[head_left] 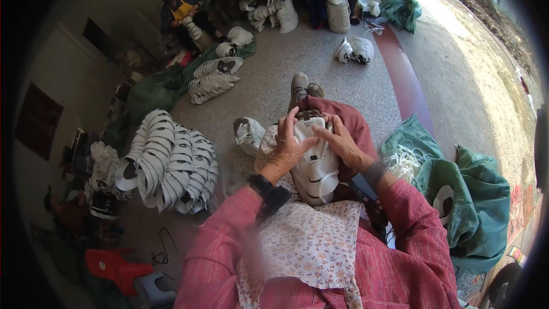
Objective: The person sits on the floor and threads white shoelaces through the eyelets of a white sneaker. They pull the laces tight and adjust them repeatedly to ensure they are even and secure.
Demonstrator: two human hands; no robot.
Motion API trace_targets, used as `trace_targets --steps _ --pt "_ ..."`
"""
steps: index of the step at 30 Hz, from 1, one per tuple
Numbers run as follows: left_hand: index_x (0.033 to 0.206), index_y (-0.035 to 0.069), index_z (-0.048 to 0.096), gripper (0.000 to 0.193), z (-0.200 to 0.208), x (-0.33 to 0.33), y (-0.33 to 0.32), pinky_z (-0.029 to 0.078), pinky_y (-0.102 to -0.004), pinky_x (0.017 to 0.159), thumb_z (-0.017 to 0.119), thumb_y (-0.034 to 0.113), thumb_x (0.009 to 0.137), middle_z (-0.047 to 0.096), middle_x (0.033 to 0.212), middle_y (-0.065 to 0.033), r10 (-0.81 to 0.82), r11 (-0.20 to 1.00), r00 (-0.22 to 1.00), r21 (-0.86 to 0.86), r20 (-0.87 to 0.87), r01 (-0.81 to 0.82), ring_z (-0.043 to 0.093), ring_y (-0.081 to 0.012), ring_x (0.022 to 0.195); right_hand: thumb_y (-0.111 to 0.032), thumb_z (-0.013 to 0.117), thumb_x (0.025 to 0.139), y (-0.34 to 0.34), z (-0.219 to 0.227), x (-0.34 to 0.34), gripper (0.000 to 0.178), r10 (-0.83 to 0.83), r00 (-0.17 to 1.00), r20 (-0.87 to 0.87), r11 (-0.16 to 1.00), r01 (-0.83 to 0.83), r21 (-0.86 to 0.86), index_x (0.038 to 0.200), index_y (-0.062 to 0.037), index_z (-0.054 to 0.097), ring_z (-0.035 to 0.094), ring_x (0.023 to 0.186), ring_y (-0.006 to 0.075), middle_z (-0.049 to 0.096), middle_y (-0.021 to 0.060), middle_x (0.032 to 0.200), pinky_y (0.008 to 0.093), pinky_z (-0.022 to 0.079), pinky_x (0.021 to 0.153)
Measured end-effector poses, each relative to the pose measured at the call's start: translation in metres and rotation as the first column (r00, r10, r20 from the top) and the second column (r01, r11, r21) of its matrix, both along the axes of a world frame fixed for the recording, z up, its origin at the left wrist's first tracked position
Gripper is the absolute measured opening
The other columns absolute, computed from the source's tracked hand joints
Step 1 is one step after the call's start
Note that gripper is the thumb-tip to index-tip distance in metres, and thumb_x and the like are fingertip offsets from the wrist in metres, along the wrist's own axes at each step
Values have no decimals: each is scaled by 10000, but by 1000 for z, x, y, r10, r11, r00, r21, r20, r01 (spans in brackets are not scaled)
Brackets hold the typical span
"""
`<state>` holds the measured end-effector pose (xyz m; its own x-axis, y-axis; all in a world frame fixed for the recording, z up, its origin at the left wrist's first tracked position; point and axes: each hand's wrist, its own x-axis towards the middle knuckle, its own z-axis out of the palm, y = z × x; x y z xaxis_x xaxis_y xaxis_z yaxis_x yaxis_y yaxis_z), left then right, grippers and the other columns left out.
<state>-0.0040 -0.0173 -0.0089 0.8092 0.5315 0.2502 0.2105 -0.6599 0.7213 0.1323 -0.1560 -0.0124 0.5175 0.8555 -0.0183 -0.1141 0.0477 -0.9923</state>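
A white shoe upper [309,130] with a dark-lined collar lies across my lap, on top of a stack of similar uppers [315,180]. My left hand [290,146] grips its left edge, with the index finger raised near the collar and the thumb on the white front. On the opposite edge, my right hand [343,144] curls its fingers round the side, and its thumb points inward over the upper. The two thumbs are close to each other. A thin white loop [328,184] stands out from the lower part of the stack.
Large bundles of white uppers [171,163] stand on the floor at my left. Green sacks [486,212] and a heap of white laces [405,163] lie at my right. A red plastic chair [111,269] is at lower left. Co-workers [184,8] sit farther off, handling uppers.
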Motion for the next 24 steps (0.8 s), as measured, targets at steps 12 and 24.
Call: trace_targets --steps 12,24 --pt "1503 63 383 630 16 -1 24 337 -325 1071 469 483 1040 485 1225 -40 99 381 894 -846 437 372 453 -164 1113 -260 925 721 10 16 -17 942 -57 992 111 996 64 -60 1367 88 335 592 1109 188 559 161 1211 305 542 889" --pt "1485 63 433 649 5 4 8 295 -398 1139 329 550 1069 453 1387 -148 -115 993 993 9 19 115 393 -295 1337 -279 791 860 -1 10 -8 731 -5 990 144 998 14 -62 1392 41 405 567 1177 247 530 159 1293 346 504 962"
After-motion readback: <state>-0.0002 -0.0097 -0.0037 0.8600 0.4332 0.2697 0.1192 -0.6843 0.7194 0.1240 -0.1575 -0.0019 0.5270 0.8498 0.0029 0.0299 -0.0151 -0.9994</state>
